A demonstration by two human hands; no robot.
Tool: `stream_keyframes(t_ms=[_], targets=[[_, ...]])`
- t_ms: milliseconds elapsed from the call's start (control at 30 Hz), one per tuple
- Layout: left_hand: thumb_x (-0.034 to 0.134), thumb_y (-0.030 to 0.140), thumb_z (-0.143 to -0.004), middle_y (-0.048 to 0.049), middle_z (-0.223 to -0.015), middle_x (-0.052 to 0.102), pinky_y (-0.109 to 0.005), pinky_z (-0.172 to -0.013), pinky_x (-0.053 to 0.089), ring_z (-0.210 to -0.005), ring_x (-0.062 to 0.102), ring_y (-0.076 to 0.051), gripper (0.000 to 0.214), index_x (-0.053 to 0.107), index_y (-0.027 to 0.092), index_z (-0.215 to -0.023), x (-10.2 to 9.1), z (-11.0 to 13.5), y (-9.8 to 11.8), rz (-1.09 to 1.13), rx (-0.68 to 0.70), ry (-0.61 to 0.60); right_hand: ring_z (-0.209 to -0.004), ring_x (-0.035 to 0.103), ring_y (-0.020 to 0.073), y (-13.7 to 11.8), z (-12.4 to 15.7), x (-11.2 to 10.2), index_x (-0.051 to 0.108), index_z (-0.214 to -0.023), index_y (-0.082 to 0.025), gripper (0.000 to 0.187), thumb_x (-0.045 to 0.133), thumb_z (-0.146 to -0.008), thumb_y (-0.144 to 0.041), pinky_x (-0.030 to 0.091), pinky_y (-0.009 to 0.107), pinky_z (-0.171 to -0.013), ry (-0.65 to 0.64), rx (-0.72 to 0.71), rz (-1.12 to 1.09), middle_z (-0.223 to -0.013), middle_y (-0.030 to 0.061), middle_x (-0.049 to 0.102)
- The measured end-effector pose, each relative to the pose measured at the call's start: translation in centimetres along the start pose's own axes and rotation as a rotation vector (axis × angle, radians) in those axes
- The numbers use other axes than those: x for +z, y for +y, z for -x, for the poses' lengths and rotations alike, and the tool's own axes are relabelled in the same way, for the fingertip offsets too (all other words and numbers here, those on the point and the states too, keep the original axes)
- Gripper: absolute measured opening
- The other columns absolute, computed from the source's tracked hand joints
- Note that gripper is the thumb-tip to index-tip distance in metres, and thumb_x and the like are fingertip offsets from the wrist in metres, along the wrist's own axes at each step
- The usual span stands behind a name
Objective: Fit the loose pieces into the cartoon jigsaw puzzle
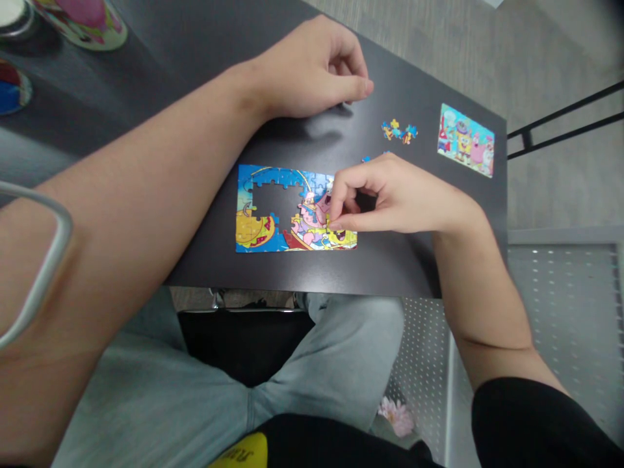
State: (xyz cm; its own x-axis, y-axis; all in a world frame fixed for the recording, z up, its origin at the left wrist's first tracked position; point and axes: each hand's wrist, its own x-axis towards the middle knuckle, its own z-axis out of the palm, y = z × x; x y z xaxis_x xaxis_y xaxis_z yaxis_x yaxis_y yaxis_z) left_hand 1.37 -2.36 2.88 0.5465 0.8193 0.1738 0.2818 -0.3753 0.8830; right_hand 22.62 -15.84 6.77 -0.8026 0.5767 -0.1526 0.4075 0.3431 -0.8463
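On the dark table lies a partly assembled jigsaw puzzle [253, 237] of a cartoon scene, with a gap of bare table in its upper left and middle. My right hand [385, 195] is over the puzzle's right side, thumb and forefinger pinched at a small yellowish puzzle piece [328, 220]; whether the piece is seated or lifted, I cannot tell. Beyond the puzzle, my left hand [316, 68] rests near the far edge with fingers loosely curled and no piece showing in it. Loose puzzle pieces [400, 131] lie past my right hand, some partly hidden by it.
A rectangular cartoon picture card [467, 140] lies near the table's right end. Colourful round containers [88, 23] stand at the upper left, beside a jar-like object [14, 23]. A grey perforated metal panel [575, 312] is at the right, below table height.
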Motion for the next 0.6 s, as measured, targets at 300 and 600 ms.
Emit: stream_keyframes(t_ms=[300,600], targets=[[0.092,0.005,-0.110,-0.0099,-0.102,0.095,-0.029,-0.082,0.045,-0.085,0.070,-0.014,0.014,0.100,0.009,-0.121,0.0,-0.2,-0.4,-0.014,0.026,0.009,-0.081,0.070,0.0163,0.8,-0.2,0.2,0.092,-0.116,-0.027,0.018,0.095,-0.117,-0.045,0.056,0.034,-0.079,-0.028,-0.073,0.032,-0.101,0.0001,0.087],[0.092,0.005,-0.110,-0.0090,-0.100,0.094,-0.029,-0.082,0.046,-0.084,0.072,-0.014,0.014,0.100,0.009,-0.121,0.0,-0.3,-0.4,-0.009,0.031,0.007,-0.099,0.068,0.0235,1.3,-0.2,-0.2,0.087,-0.112,-0.027,0.029,0.101,-0.112,-0.053,0.057,0.039,-0.093,0.057,-0.090,0.160,-0.112,0.0037,0.081]])
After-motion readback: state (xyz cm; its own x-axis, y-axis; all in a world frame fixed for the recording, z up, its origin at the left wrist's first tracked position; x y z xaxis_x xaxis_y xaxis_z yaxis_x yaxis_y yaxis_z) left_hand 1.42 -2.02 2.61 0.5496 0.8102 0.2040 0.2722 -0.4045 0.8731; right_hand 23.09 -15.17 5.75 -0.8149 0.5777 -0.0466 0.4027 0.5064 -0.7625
